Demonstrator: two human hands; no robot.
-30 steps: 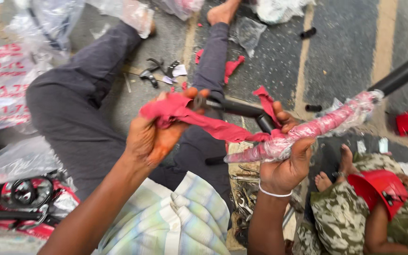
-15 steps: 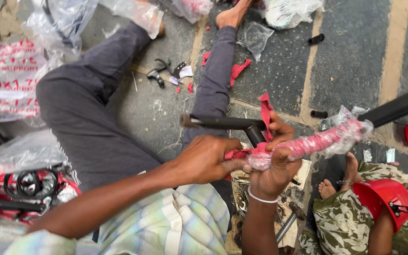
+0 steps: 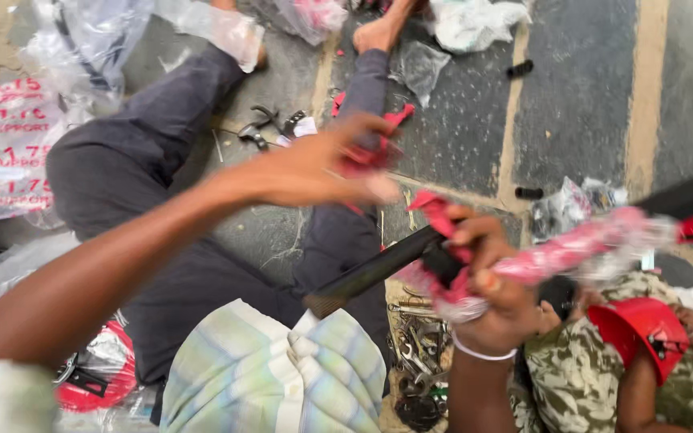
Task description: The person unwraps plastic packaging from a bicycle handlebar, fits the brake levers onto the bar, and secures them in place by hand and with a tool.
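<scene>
Two hands: both busy, both the wearer's own, held over the lap, seated on the floor.
L hand [image 3: 322,164]: raised toward 11 o'clock of frame centre, grip pinched shut on a strip of red wrap [image 3: 366,152], blurred, so exact finger hold can't be told.
R hand [image 3: 487,277]: at 4 o'clock of centre, grip closed round a black tube [image 3: 378,269] where it meets the wrapped part; a white band sits on that wrist.
Wrapped part [image 3: 579,248]: red piece under clear plastic film, runs from R hand out to 3 o'clock and joins more black tube at frame edge.
Loose red wrap [image 3: 435,210]: a flap stands up just beside R thumb, 12 o'clock of that hand.
Tools [image 3: 419,345]: pile of spanners on floor [image 3: 587,104], 6 o'clock of R hand, half hidden by the arm.
Pliers etc. [image 3: 270,127]: small bits between the legs, 10 o'clock of L hand.
Child in red cap [image 3: 639,329]: camo clothes, at 5 o'clock, touching or v. near R forearm, can't tell which.
Red part in plastic [image 3: 90,369]: at 8 o'clock, by L elbow.
Risk 1: tube end could swing into the child, cause being a hard tug w/ only one hand steadying it.
Risk 2: wrap may tear short and leave film stuck on, as the pull looks quick and slanted.
Risk 3: tube could slip and drop on the tools, since R hand holds over slick plastic.
</scene>
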